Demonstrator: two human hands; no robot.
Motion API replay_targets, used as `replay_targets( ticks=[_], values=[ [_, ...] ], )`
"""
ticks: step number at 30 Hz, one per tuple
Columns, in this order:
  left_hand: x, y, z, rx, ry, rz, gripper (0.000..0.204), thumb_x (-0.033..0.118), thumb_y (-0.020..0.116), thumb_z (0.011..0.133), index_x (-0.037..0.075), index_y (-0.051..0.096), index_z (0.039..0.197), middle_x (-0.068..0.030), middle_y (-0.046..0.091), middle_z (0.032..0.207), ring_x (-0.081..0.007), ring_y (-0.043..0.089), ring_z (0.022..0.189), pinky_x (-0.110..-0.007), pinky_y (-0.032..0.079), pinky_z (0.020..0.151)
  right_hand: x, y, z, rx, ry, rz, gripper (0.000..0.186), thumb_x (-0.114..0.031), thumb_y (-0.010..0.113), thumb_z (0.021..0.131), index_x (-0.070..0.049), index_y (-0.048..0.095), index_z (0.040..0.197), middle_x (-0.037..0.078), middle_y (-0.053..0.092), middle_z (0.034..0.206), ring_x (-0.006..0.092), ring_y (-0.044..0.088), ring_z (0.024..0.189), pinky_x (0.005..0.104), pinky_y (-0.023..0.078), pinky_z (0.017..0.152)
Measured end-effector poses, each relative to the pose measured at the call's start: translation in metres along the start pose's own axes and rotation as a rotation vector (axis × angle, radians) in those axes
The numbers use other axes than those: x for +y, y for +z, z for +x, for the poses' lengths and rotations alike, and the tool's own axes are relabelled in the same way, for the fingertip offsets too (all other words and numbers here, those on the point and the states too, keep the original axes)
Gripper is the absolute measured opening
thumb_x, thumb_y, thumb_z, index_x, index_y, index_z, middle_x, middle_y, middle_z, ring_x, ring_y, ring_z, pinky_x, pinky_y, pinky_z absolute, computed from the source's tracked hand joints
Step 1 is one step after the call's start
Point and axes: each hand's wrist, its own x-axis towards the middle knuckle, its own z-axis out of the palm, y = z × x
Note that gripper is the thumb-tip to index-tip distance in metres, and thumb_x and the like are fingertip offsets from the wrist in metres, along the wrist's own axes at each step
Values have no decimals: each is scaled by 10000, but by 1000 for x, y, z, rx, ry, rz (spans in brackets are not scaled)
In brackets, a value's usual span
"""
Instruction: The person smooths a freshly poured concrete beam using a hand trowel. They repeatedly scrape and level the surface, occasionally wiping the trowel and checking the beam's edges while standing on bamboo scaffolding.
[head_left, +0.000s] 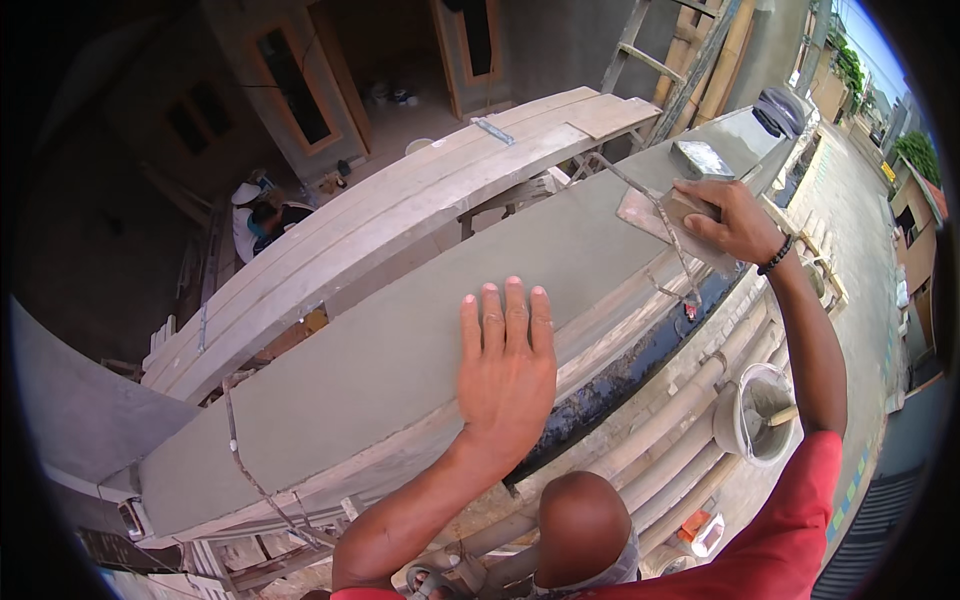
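My left hand (507, 360) lies flat, fingers together, on the smooth grey cement top (400, 330) of a long wall. Farther along to the right, my right hand (730, 220) grips the handle of a flat plastering trowel (645, 215), whose blade rests on the same cement surface. A thin bent wire (670, 240) crosses the wall top just beside the trowel. A black bead bracelet sits on my right wrist. My knee (585, 520) shows at the bottom centre.
Wooden planks (400, 210) run parallel behind the wall. Bamboo poles (660, 430) lie along the near side, with a grey bucket (755, 415) of mortar on them. A person in a white cap (255, 215) is far below on the left. A street runs at right.
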Motion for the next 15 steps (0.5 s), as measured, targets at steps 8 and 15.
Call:
replay_targets(
  ticks=[8,15],
  values=[
    [-10,-4,0,49,25,62,543,219,665,889,3,536,1370,-225,539,1400,-397,504,1307,-589,264,1157,-16,7,-4,-16,-175,78,486,-162,687,792,-4,654,1251,265,668,1150,412,650,1026,405,503,941],
    [-1,-5,5,55,41,71,519,155,644,885,-11,535,1365,-234,550,1384,-401,519,1293,-596,259,1157,-6,17,30,181,223,-254,419,-167,671,811,25,664,1183,292,681,1020,444,658,959,475,521,875]
  ],
)
